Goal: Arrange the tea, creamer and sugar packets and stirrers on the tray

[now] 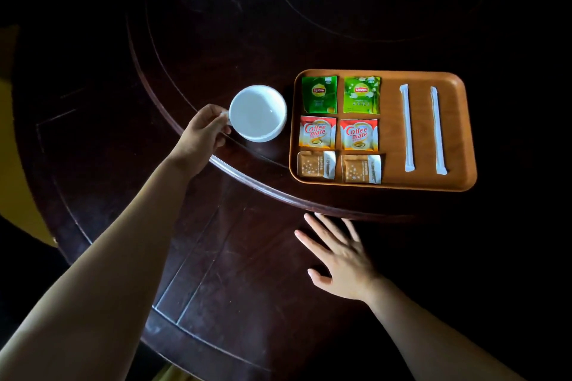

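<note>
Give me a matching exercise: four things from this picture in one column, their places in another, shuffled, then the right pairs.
Things:
1. white ceramic cup
2. two green Lipton tea packets
3. two brown sugar packets
4. two white paper-wrapped stirrers

Places:
A. nearest row of the orange-brown wooden tray
B. right part of the tray, lying parallel
C. on the dark table, left of the tray, handle held by the left hand
D. farthest row of the tray

Pairs: 1-C, 2-D, 3-A, 4-B

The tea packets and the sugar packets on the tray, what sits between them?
In the head view, two Coffee mate creamer packets lie between tea packets and sugar packets.
</note>
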Available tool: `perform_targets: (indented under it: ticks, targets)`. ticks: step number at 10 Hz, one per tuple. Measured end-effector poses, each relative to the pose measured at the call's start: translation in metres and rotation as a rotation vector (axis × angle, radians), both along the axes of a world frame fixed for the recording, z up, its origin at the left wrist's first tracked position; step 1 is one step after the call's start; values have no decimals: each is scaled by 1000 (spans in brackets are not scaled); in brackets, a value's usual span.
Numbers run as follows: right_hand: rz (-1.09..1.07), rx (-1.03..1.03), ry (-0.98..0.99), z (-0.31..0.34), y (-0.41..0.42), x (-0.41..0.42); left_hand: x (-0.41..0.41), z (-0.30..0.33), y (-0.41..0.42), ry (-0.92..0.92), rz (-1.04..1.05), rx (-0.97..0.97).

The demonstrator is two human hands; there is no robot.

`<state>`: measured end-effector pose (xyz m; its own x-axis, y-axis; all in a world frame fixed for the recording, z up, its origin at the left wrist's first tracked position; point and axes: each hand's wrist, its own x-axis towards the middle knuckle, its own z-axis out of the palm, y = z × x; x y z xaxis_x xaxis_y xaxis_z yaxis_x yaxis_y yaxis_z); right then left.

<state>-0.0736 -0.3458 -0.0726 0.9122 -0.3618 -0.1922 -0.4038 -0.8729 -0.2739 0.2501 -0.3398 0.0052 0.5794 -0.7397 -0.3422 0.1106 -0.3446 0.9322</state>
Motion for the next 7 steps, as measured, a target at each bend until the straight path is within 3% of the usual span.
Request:
perform_targets:
  ticks: [5,6,7]
  targets:
    - [9,-41,-5,2,-1,1,0,-3,-3,-37,-8,30]
    - [17,-55,-11,-1,1,-2,-1,-4,1,-23,40,26]
    - [1,-35,-5,1,1,-1,-9,-7,9,-124,235,23]
